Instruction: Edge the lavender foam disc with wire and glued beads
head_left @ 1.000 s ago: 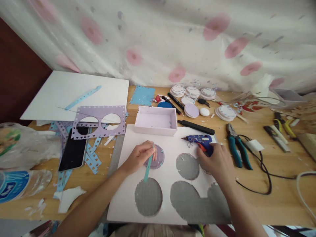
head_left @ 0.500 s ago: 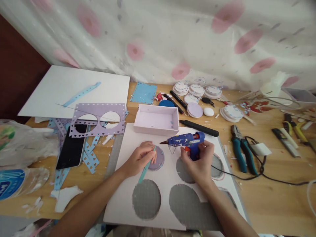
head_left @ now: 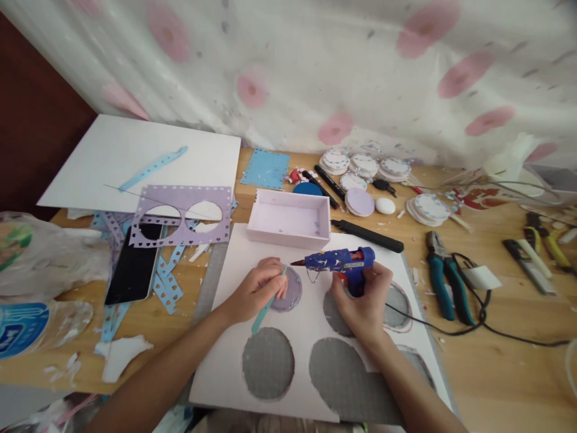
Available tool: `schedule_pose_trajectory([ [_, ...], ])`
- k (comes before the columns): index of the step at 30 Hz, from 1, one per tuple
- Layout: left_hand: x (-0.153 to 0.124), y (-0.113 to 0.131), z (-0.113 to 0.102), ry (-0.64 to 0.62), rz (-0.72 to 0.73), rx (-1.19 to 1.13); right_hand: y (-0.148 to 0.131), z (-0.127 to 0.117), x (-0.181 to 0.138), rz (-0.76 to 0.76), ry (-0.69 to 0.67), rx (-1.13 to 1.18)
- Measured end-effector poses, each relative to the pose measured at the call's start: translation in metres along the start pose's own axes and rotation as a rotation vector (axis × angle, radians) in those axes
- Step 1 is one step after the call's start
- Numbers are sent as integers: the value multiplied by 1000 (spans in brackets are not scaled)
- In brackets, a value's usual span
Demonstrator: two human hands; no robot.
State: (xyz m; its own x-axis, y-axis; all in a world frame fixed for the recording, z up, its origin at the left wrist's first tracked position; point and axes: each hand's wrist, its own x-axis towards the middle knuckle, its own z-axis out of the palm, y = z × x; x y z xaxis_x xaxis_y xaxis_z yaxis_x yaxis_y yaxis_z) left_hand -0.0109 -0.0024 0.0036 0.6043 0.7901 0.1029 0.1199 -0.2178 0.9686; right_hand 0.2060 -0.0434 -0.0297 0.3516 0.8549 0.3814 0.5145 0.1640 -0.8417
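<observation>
My left hand (head_left: 261, 290) is closed around a slim teal tool (head_left: 262, 314), whose exact kind I cannot make out. Its thin end points up near the nozzle of a blue hot glue gun (head_left: 336, 261). That glue gun is in my right hand (head_left: 364, 296), fingers wrapped round its handle and nozzle aimed left. Under my left fingers lies a round purple disc (head_left: 288, 291), partly hidden by the hand. Both hands are over a white board (head_left: 301, 337) with round holes cut out of it. A shallow lilac box (head_left: 288, 239) stands just behind.
A black-handled tool (head_left: 372, 235) lies right of the box. Teal-handled pliers (head_left: 446, 282) and a black cord (head_left: 410, 322) are at the right. Stacked white discs (head_left: 427, 207) stand behind. At left are a phone (head_left: 133, 267), a cut purple sheet (head_left: 183, 213) and a bottle (head_left: 45, 322).
The glue gun has dropped slightly, its nozzle staying close to the teal tool's tip. The left hand keeps its hold over the purple disc. The view has shifted a little.
</observation>
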Motion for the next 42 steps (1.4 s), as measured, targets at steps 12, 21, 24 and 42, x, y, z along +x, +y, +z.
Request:
schedule_pose_trajectory([
  [12, -1, -2, 0, 1, -3, 16, 4, 0, -2, 36, -18, -41],
  [21, -1, -3, 0, -13, -6, 18, 2, -3, -4, -2, -20, -86],
  [24, -1, -3, 0, -15, -9, 17, 3, -4, -3, 19, -35, -82],
  [42, -1, -3, -1, -24, -13, 31, -6, -12, 2, 127, -83, -302],
])
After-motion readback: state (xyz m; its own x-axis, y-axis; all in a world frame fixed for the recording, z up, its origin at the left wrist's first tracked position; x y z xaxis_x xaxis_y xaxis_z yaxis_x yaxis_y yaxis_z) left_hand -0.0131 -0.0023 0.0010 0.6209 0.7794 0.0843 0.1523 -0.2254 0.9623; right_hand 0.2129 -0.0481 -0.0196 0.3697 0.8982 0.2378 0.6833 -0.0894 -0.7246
